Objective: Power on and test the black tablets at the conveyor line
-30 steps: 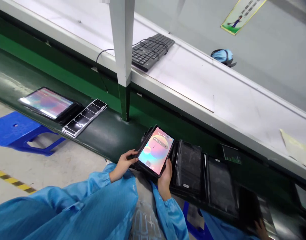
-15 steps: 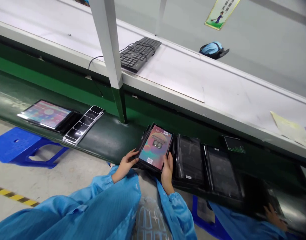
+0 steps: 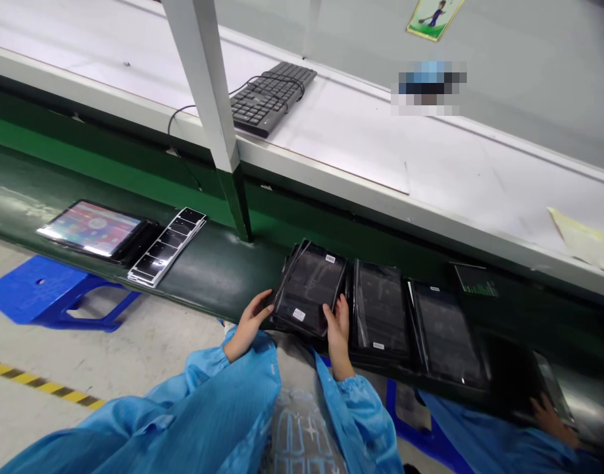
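Note:
A tablet (image 3: 309,283) with a dark screen and two white stickers lies at the top of a stack on the green bench, in front of my body. My left hand (image 3: 252,322) grips its lower left edge between thumb and fingers. At the right edge, my right hand (image 3: 338,332) holds the same tablet, thumb against the front. Just right of that hand lies another stack topped by a dark tablet (image 3: 379,306) in clear film. Beyond it is a further dark tablet (image 3: 447,332).
Left on the green bench (image 3: 208,263) are a lit tablet (image 3: 92,227) and a black-and-white strip stack (image 3: 166,250). A post (image 3: 203,85) rises behind. A keyboard (image 3: 275,99) lies on the white shelf. A co-worker's hand (image 3: 553,421) touches a device at right. A blue stool (image 3: 40,289) stands left.
The screen of the tablet in my hands has gone from a colourful lit picture to dark. Both hands stay at its edges. The camera view has shifted slightly.

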Available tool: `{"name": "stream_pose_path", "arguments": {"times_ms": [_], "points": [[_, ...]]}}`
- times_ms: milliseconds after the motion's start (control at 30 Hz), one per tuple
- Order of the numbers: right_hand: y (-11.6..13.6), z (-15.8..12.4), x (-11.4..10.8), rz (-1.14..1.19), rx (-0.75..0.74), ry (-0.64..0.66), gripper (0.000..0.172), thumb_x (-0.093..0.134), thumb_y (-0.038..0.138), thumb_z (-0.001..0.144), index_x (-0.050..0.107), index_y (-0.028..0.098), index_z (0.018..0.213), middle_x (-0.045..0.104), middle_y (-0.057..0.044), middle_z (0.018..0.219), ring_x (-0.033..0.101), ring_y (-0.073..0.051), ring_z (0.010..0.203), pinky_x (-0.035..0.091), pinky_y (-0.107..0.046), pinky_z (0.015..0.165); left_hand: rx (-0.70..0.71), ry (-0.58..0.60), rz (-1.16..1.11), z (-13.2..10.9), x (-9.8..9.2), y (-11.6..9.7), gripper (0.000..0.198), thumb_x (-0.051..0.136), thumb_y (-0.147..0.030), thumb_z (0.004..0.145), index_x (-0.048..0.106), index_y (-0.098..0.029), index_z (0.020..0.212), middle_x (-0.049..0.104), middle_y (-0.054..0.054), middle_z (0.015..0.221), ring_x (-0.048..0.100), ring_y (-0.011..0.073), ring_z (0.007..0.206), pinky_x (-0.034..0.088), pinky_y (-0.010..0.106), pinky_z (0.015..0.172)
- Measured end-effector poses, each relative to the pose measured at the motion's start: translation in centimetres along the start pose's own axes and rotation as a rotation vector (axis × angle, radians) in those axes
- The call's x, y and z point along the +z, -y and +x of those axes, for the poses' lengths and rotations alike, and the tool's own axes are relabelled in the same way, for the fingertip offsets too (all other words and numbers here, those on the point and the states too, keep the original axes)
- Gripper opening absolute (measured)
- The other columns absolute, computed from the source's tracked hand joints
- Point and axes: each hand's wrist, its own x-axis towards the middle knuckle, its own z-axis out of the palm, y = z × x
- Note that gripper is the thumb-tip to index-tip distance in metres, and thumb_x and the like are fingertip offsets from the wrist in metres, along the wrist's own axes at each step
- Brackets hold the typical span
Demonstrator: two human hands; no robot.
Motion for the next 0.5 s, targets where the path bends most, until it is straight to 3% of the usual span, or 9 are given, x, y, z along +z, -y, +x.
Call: {"name": "stream_pose_path", "arguments": {"times_ms": [200,400,433,500], "points": [[0.4,0.4,0.5,-0.037,0.010,0.003,0.103,0.081,0.056,0.063,0.044,0.016,0.150,0.046,-0.016,0.154,0.047,-0.030,0.142,0.033,-0.049,0.126,0.030,0.028,0.097,-0.4,0.3,0.5,0.062,0.079,-0.068,0.073,0.076,-0.023,0.114,0.052,0.011,0.147,0.041,0.0352,0.144,0.025,0.055,0.131],[1.1,-1.0,-0.4,-0.155,0.079,-0.045,0.110,0.066,0.079,0.069,0.042,0.017,0.157,0.038,-0.010,0.161,0.034,-0.032,0.152,0.021,-0.050,0.133,0.004,0.038,0.038,-0.7,0.8,1.2,0.070,0.084,-0.076,0.065,0.078,-0.025,0.113,0.045,0.013,0.153,0.034,0.0393,0.149,0.022,0.056,0.132],[1.1,-0.6,-0.3,-0.204,0.080,-0.050,0.111,0.065,0.084,0.068,0.044,0.022,0.156,0.039,-0.008,0.160,0.034,-0.033,0.152,0.023,-0.051,0.133,0.008,0.058,0.040,-0.9,0.7,1.7,0.071,0.083,-0.077,0.066,0.076,-0.027,0.117,0.042,0.013,0.155,0.031,0.0386,0.150,0.021,0.055,0.133],[0.9,1.5,1.4,-0.229,-0.009,0.034,0.098,0.063,0.088,0.074,0.043,0.037,0.155,0.039,-0.004,0.160,0.036,-0.028,0.151,0.041,-0.045,0.124,0.017,0.143,0.045,-0.5,0.6,3.8,0.074,0.081,-0.076,0.071,0.068,-0.034,0.131,0.031,0.007,0.163,0.024,0.0335,0.155,0.019,0.050,0.134]]}}
